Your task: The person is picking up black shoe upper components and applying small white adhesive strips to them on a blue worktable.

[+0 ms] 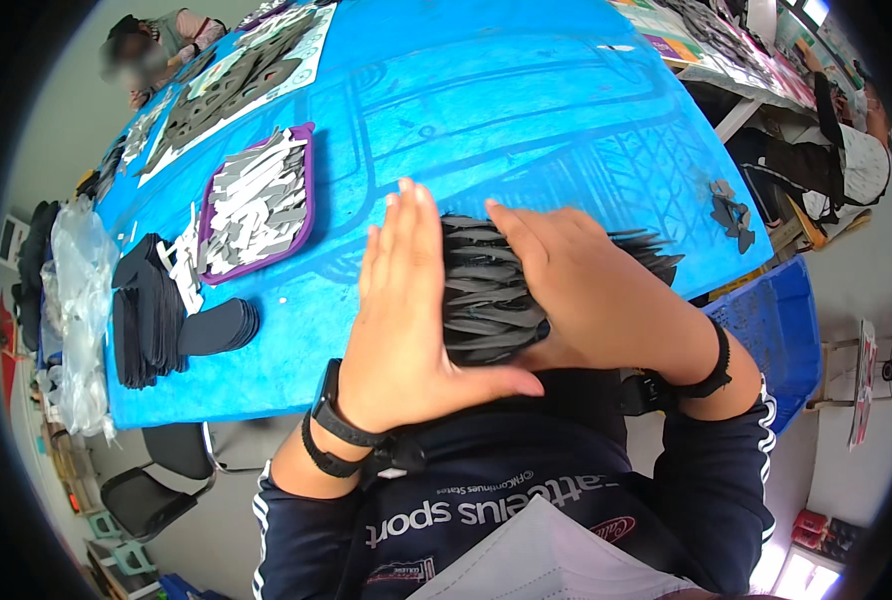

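Note:
A bundle of dark grey, thin flat pieces lies at the table's near edge, in front of my body. My left hand stands flat along the bundle's left side, its fingers stretched out and its thumb pointing right across the near end. Around the bundle's right part is my right hand, the index finger reaching to the far end and the other fingers bent. More piece ends stick out beyond its right side. What lies under the right palm is hidden. Dark bands circle both wrists.
Left on the blue table are a purple-rimmed tray of grey and white strips and stacked dark oval pieces. Small grey scraps lie right. A blue crate stands beside the table; a person is far left.

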Available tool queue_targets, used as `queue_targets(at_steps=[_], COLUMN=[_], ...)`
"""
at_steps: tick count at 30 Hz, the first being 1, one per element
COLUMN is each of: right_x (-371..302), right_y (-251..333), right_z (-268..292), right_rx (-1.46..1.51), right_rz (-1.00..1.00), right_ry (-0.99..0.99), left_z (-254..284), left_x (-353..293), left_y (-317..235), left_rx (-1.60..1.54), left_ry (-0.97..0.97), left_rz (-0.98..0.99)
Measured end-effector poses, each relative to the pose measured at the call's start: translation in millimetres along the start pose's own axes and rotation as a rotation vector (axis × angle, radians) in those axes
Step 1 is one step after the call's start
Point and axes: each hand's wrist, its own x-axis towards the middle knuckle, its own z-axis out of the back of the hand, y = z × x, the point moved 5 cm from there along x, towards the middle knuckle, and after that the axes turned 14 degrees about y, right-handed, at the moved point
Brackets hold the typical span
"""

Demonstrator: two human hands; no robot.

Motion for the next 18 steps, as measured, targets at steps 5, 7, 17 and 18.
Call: queue_targets(at_steps=[5,7,17,18], right_x=[-2,-5,-3,-1], right_y=[1,6,20,17], right_z=[-3,-6,44,48], right_rx=[0.013,0.009,-0.115,-0.116], right_rz=[0.042,0.051,0.057,0.074], right_ry=[-0.101,-0.101,-0.218,-0.236], left_z=[-6,-4,32,32], left_x=[-4,-7,-7,-3], left_y=[-6,-4,-22,-15], left_rx=[0.033,0.038,0.141,0.123], left_ry=[0.013,-0.094,-0.427,-0.423], left_rz=[-0.045,-0.069,-0.121,-0.138])
